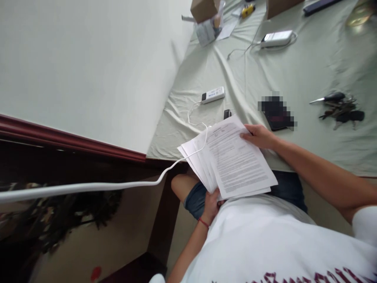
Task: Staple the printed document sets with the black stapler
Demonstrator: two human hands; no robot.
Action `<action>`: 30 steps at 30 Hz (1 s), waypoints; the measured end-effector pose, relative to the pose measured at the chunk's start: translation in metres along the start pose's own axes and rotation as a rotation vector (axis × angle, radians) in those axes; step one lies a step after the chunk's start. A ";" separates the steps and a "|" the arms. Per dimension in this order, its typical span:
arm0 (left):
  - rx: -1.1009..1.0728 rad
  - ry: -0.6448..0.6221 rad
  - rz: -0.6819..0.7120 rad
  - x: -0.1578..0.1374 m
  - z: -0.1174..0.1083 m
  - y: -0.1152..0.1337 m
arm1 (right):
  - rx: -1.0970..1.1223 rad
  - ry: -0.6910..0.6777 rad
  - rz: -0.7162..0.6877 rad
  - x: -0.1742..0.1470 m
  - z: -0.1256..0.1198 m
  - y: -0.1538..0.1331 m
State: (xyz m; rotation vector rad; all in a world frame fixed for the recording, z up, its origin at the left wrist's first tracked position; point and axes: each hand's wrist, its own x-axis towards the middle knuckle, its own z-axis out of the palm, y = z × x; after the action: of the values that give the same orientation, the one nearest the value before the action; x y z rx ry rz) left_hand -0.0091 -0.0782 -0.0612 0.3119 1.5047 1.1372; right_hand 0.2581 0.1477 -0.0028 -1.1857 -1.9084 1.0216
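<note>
A fanned stack of printed paper sheets (238, 157) is held over my lap, its far edge at the table's near edge. My left hand (211, 206), with a red cord at the wrist, is closed on the stack's lower left corner. At the upper right edge, my right hand (259, 135) pinches the sheets, thumb on top. Dense text covers the top sheet, too small to read. A white cable (165, 173) passes across the stack's left side to a white power bank (213, 95). Just beyond the sheets lies a small black object (227, 114), partly hidden.
A pale green cloth (244, 74) covers the table. A blurred-out dark phone-like object (277, 112) lies right of the papers, then a screwdriver (330, 97) and a bunch of keys (343, 110). A white device with a cable (277, 39) and a cardboard box (204, 10) are farther back.
</note>
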 end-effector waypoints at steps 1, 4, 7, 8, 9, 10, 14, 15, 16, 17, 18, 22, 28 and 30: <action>0.009 0.002 0.015 -0.001 0.001 0.001 | -0.045 0.003 -0.011 0.000 0.001 -0.001; -0.004 0.040 0.015 -0.005 0.003 0.004 | -0.088 0.041 -0.017 0.000 -0.001 -0.004; -0.029 0.078 -0.026 -0.006 0.004 0.006 | -0.031 -0.008 0.037 0.002 -0.006 -0.004; -0.030 0.081 -0.041 -0.006 0.004 0.006 | -0.022 -0.026 0.055 0.002 -0.008 -0.004; -0.027 0.075 -0.052 -0.006 0.005 0.007 | -0.018 -0.036 0.067 0.002 -0.009 -0.004; -0.019 0.067 -0.056 -0.006 0.005 0.006 | -0.014 -0.037 0.070 0.002 -0.010 -0.004; 0.037 0.030 -0.037 -0.005 0.006 0.004 | -0.010 0.033 0.050 0.002 -0.008 -0.006; 0.044 0.033 -0.033 -0.005 0.007 0.004 | -0.017 0.065 0.047 0.002 -0.007 -0.006; 0.045 0.039 -0.029 -0.005 0.007 0.003 | -0.025 0.099 0.046 0.002 -0.006 -0.005; 0.043 0.044 -0.023 -0.006 0.007 0.003 | -0.031 0.127 0.047 0.003 -0.005 -0.005; 0.040 0.048 -0.017 -0.006 0.008 0.003 | -0.034 0.150 0.050 0.003 -0.004 -0.004; 0.061 0.052 -0.013 -0.007 0.006 0.002 | -0.043 0.139 0.069 0.005 -0.004 0.000; 0.051 0.131 -0.044 -0.011 0.007 0.007 | -0.110 -0.157 0.020 0.002 -0.004 -0.005; 0.041 0.141 -0.046 -0.013 0.010 0.010 | -0.098 -0.128 0.047 0.002 -0.004 -0.007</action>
State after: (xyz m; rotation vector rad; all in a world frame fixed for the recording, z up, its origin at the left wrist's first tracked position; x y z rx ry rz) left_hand -0.0003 -0.0782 -0.0444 0.2275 1.6522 1.1118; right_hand 0.2575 0.1486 0.0053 -1.2519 -2.0596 1.0620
